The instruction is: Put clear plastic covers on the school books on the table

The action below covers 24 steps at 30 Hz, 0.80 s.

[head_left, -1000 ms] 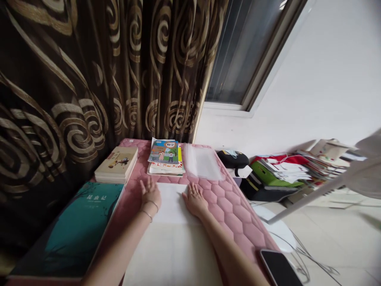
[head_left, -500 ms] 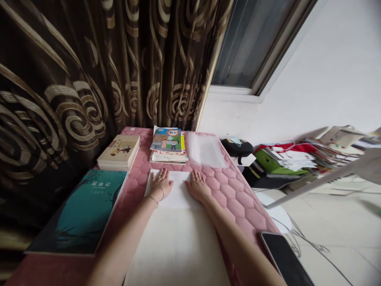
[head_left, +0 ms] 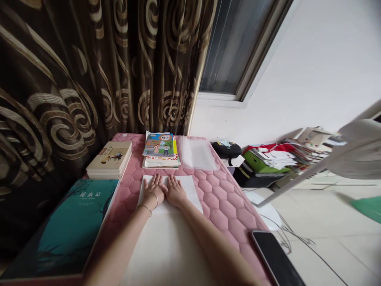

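My left hand (head_left: pixel 154 190) lies flat with fingers spread on a white sheet of paper (head_left: pixel 192 194). Close beside it, my right hand (head_left: pixel 175 190) also presses flat on that sheet, and the two thumbs meet or overlap in the middle. Toward me, a cream-coloured sheet (head_left: pixel 166 250) runs below the white one between my forearms; whether they are one piece I cannot tell. Beyond my fingertips sits a small pile of books topped by a blue textbook (head_left: pixel 159 145) with cartoon children. Clear plastic covers (head_left: pixel 199 155) lie right of that pile.
A stack of beige books (head_left: pixel 108 159) and a large teal book (head_left: pixel 74 230) are on the left of the pink quilted surface (head_left: pixel 232 212). At the right edge rests a phone (head_left: pixel 275 256). A white lamp (head_left: pixel 297 176) stands beyond it, near cables and piled papers (head_left: pixel 276 157).
My right hand has slid left across the white sheet to meet my left hand. My left hand stays flat on the sheet. The view has shifted slightly.
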Motion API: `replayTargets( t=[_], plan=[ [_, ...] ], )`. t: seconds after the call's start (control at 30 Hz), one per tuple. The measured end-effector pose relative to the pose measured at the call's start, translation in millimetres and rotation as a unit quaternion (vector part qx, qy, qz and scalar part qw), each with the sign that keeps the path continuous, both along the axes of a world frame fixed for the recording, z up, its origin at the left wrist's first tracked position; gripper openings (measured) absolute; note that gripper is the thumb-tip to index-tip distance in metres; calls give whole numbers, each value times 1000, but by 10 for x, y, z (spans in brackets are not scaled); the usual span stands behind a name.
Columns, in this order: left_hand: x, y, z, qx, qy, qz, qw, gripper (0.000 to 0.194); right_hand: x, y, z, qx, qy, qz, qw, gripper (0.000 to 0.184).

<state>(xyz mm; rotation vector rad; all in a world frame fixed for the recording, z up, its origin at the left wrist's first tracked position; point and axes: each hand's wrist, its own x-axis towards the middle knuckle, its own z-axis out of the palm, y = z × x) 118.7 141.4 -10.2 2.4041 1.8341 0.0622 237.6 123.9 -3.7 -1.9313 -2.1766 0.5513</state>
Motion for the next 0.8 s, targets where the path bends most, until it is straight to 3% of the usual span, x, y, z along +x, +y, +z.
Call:
replayTargets(
  t=[0.13, 0.23, 0.37, 0.47, 0.53, 0.6, 0.63, 0.7, 0.8],
  plan=[
    [-72, 7, 23, -1, -3, 12, 1000, 63, 441, -44, -53, 4, -46, -77, 996, 72],
    [-275, 34, 39, -11, 11, 56, 998, 62, 676, -69, -68, 2, -73, -92, 993, 69],
    [-522, 47, 114, -11, 39, 147, 988, 60, 751, -67, -91, 3, -82, -83, 993, 68],
    [-386, 19, 210, 9, 65, 184, 981, 56, 732, -61, -111, 7, -82, -76, 994, 69],
    [-115, -13, 249, 15, 48, 135, 990, 58, 723, -59, -121, 9, -83, -77, 994, 69],
    [204, -54, 240, 25, -24, -6, 999, 60, 720, -57, -130, 12, -87, -78, 993, 69],
    [345, -75, 215, 14, -48, -44, 998, 59, 719, -55, -134, 14, -90, -78, 993, 68],
    [525, -109, 140, -3, -58, -60, 997, 58, 721, -54, -144, 17, -93, -76, 993, 67],
    [493, -112, 23, -8, -57, -51, 997, 58, 742, -55, -164, 21, -95, -74, 992, 66]
  ],
)
